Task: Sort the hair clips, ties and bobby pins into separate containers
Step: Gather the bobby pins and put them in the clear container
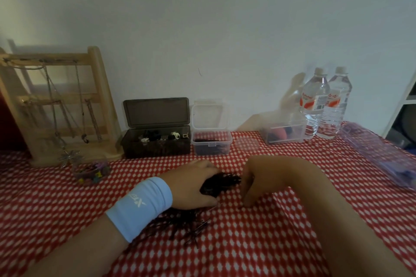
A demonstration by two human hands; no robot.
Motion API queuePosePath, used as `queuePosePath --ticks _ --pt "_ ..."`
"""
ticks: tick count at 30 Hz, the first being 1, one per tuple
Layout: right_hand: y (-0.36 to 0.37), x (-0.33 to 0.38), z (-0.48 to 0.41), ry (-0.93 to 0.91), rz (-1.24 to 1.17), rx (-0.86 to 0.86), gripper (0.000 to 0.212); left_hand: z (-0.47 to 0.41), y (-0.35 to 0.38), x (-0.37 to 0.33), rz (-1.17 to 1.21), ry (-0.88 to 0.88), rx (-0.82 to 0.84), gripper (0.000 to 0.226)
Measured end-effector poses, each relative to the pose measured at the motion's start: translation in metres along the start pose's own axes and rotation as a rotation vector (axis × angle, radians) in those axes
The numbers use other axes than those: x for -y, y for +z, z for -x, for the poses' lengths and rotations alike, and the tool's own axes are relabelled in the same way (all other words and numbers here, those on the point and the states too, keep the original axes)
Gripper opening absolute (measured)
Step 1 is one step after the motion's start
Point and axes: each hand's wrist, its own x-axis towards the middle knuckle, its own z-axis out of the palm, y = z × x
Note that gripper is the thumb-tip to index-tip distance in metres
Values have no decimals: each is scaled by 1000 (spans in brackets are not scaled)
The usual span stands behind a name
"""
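Though blurred, apparently gripped bobby pins [219, 183].

On my feed the surface [258, 243], covered in a red cloth with white diamonds, carries along its far edge, left to right, a wooden jewellery stand [67, 108], a dark box [157, 144] with its lid up, a clear tub [211, 145] of dark pins, another clear tub [283, 134] and two water bottles [315, 105]. A small pot of coloured clips [92, 172] sits just in front of the stand, a purple case [382, 155] lies far right, and loose bobby pins [186, 225] lie near centre.
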Motion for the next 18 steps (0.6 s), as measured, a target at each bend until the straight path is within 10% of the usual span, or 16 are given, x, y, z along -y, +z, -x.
queuePosePath --ticks 12,18 --pt "12 9 -23 -178 -93 -490 13 8 0 17 54 -5 -86 71" --pt "16 16 -18 -267 -75 -219 60 45 -6 18 65 54 64 115"
